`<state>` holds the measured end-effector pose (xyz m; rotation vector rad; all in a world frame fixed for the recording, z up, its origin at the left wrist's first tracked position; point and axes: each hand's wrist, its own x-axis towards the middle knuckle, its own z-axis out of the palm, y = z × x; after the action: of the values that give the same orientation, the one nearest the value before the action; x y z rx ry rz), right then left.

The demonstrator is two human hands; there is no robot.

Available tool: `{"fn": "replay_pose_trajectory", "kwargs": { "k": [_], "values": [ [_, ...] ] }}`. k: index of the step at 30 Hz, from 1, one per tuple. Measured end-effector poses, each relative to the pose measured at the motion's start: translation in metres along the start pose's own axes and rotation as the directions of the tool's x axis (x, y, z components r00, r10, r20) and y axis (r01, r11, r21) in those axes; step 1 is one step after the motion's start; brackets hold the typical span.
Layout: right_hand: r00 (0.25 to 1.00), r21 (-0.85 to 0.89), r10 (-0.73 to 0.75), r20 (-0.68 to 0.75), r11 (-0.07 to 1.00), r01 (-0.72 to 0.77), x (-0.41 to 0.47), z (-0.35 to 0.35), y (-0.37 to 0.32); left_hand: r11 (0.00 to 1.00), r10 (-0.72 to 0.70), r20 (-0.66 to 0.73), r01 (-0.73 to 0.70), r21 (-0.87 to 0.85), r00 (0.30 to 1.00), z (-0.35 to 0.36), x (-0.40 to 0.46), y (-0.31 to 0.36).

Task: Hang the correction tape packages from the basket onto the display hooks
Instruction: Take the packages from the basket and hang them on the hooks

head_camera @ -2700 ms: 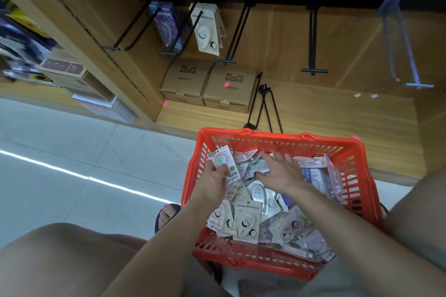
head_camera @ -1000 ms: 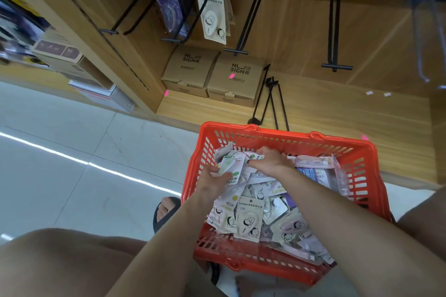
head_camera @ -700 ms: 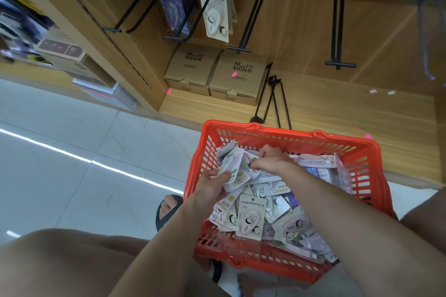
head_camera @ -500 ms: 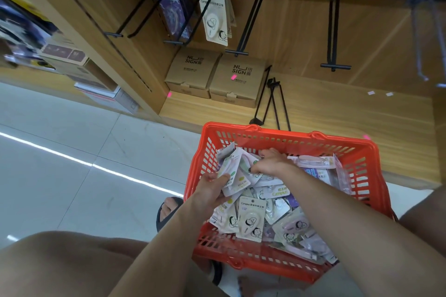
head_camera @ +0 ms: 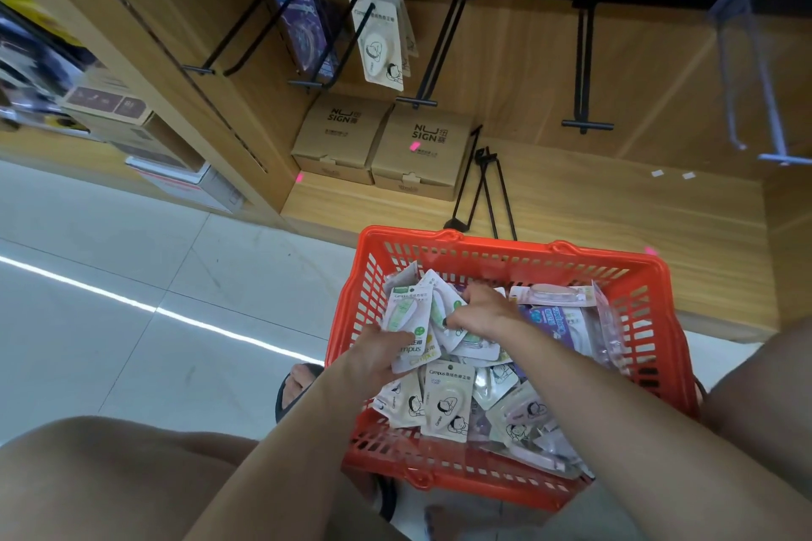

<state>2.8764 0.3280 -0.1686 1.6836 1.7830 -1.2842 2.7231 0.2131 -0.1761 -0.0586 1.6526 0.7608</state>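
Note:
A red plastic basket [head_camera: 646,312] sits on the floor between my knees, filled with several correction tape packages [head_camera: 448,400]. My left hand [head_camera: 373,354] grips a small stack of green-marked packages [head_camera: 406,312] over the basket's left side. My right hand [head_camera: 479,312] has its fingers curled into the pile at the far side, pinching a package beside that stack. Above, black display hooks [head_camera: 428,57] stick out from a black rail; one hook carries white correction tape packages [head_camera: 380,42], another purple ones [head_camera: 303,29].
Two brown NU SIGN cartons [head_camera: 382,145] stand on the wooden shelf under the hooks. Loose black hooks [head_camera: 479,189] lie on the shelf behind the basket. A bare hook [head_camera: 584,70] and a pale blue hook [head_camera: 755,79] hang to the right. White tiled floor lies to the left.
My left hand's stack has grown from one green package to a few and shifted slightly right. My right hand moved from the pile's middle toward the far edge and curled onto a package.

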Motion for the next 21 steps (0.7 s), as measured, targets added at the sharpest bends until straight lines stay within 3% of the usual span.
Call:
{"fn": "replay_pose_trajectory", "kwargs": {
  "k": [9,21],
  "values": [
    [0.987,0.047,0.040,0.154,0.998,-0.048,0.001,-0.010,0.012,0.990,-0.012,0.023,0.009,0.137,1.000,-0.012,-0.003,-0.003],
    [0.996,-0.101,-0.072,-0.047,0.993,0.067,-0.012,0.003,0.018,0.981,-0.003,0.044,-0.006,0.195,0.999,-0.015,-0.008,-0.003]
  ]
}}
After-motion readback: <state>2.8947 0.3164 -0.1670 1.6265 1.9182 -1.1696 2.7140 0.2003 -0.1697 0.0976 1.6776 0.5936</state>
